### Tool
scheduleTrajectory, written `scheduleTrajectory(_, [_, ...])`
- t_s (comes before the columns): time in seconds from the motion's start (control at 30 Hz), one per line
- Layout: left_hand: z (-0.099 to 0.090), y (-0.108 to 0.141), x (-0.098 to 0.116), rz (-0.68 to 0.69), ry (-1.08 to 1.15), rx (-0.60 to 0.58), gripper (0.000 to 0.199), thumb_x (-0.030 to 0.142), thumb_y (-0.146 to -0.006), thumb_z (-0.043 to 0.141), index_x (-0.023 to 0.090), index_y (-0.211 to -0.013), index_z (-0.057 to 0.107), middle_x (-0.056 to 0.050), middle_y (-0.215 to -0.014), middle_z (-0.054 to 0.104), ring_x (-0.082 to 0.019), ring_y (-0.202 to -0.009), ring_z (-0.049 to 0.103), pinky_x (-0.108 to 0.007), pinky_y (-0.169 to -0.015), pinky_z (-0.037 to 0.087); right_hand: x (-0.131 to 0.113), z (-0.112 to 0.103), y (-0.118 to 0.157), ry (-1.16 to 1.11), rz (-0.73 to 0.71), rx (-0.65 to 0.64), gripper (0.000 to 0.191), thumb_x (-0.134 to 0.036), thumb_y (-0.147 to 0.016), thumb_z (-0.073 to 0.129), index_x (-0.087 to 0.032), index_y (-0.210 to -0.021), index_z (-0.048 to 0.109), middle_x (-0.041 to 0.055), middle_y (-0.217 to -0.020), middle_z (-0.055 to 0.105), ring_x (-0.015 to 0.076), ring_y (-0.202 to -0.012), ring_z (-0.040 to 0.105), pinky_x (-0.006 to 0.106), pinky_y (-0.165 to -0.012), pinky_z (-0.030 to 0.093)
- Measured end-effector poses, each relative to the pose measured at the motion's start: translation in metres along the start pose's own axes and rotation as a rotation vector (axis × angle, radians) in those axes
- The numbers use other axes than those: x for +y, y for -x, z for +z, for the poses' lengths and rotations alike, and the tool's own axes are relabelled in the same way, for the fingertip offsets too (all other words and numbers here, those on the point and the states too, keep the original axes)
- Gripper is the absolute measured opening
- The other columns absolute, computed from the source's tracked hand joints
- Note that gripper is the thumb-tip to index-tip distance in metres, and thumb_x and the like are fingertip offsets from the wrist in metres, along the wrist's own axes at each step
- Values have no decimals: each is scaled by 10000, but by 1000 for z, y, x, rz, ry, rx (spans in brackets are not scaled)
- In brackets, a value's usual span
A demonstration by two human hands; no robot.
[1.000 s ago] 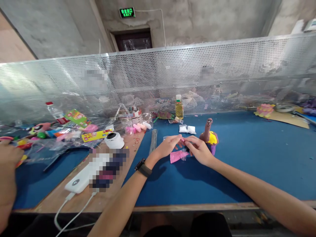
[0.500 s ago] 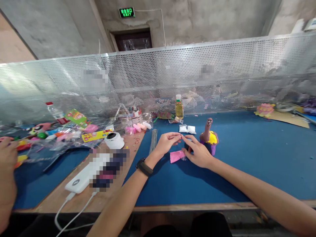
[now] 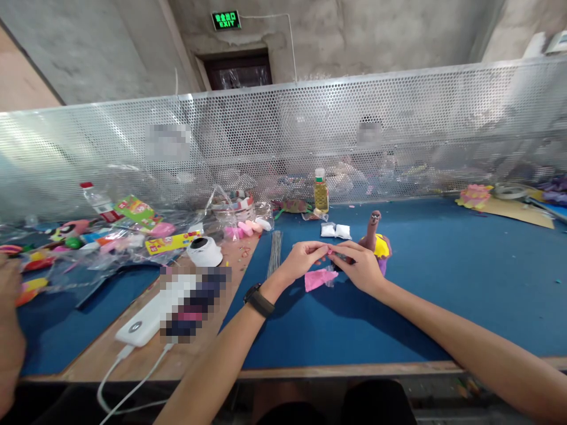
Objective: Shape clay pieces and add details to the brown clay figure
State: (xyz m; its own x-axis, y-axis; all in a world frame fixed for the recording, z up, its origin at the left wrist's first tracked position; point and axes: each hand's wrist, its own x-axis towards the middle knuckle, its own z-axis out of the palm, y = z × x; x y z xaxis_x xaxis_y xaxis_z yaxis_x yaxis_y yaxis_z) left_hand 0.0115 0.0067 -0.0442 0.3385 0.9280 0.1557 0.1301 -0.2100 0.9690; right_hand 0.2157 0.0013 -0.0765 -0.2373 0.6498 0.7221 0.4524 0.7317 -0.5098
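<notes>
Fingertip to fingertip above the blue mat, my left hand [image 3: 303, 258] and my right hand [image 3: 361, 268] pinch a tiny piece of pink clay [image 3: 330, 250] between them. Both hands are closed, and most of the piece is hidden by the fingers. Just below them lies pink clay [image 3: 315, 280] in a torn clear wrapper. Behind my right hand stands a clay figure [image 3: 372, 227] with a long brown neck, a yellow middle and a purple base, partly covered by the hand. Two white clay packets [image 3: 335, 231] lie beyond my fingers.
Thin wires [image 3: 275, 254] lie left of my hands. A bottle of yellow liquid [image 3: 321, 192] stands near the perforated metal screen [image 3: 274, 130]. To the left are a white power bank [image 3: 146, 321] with cables, a white round device [image 3: 206, 254], and another person's hand [image 3: 9, 295] by wrapped clay.
My right hand has shifted slightly right and its fingers have turned in to meet the left fingertips. The pink piece now shows between them. The other person's hand moved slightly left.
</notes>
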Motion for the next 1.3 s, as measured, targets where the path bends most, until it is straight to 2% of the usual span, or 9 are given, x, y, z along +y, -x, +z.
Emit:
scheduleTrajectory(0.13, [-1,1,1,-13,11,-8,397,479,-835,775,159,-1068,802,-82,-981,780,-184,-866,680,-273,-759,535,2,0,-1,-18,-5,20,248,-412,-1000,645,-281,-1045,851,64,-1032,798,165,-692,691,296,-625,590])
scheduleTrajectory(0.3, [-2,1,2,-34,32,-10,391,478,-805,799,154,-1024,788,-72,-948,762,-174,-850,667,-273,-756,524,1,-1,-1,-21,-9,18,253,-410,-1004,640,-275,-1050,849,65,-1030,802,176,-728,707,297,-633,591])
scheduleTrajectory(0.57, [0,1,5,21,47,7,406,501,-777,825,136,-931,736,-51,-852,734,-139,-752,640,-252,-696,483,-4,-2,-1,-5,4,25,230,-410,-965,699,-271,-1085,837,55,-1051,802,115,-533,584,291,-567,546])
scheduleTrajectory(0.77, [0,2,6,-36,109,11,453,454,-751,868,171,-989,607,-25,-834,725,-140,-749,666,-254,-692,500,-3,-3,-2,-31,12,22,238,-434,-974,682,-252,-1002,834,62,-979,796,131,-566,608,276,-558,546])
scheduleTrajectory(0.93, [-1,3,6,-29,86,-31,443,448,-777,856,165,-1045,645,-55,-906,749,-166,-828,702,-271,-740,515,-1,-3,-3,-51,-4,8,249,-436,-987,658,-236,-980,806,64,-970,777,120,-546,576,272,-539,538])
scheduleTrajectory(1.07, [-1,3,4,-20,124,-18,466,415,-750,887,172,-1049,626,-68,-952,767,-196,-897,735,-304,-803,540,-2,-3,-3,-49,2,2,236,-438,-971,678,-250,-1023,811,66,-1006,770,111,-532,559,277,-541,544])
scheduleTrajectory(1.17, [-1,3,5,-35,125,-9,459,392,-744,893,171,-1033,614,-68,-933,773,-200,-882,744,-313,-809,547,-1,-3,-2,-51,-4,-21,242,-440,-958,698,-267,-1076,820,67,-1040,772,111,-527,552,285,-542,544])
scheduleTrajectory(1.3, [-1,3,7,-46,111,-22,416,348,-755,872,169,-1047,636,-58,-900,768,-181,-829,729,-290,-772,538,0,-2,-2,-70,-33,-2,247,-439,-979,673,-265,-1027,841,69,-1020,779,123,-564,578,285,-555,545])
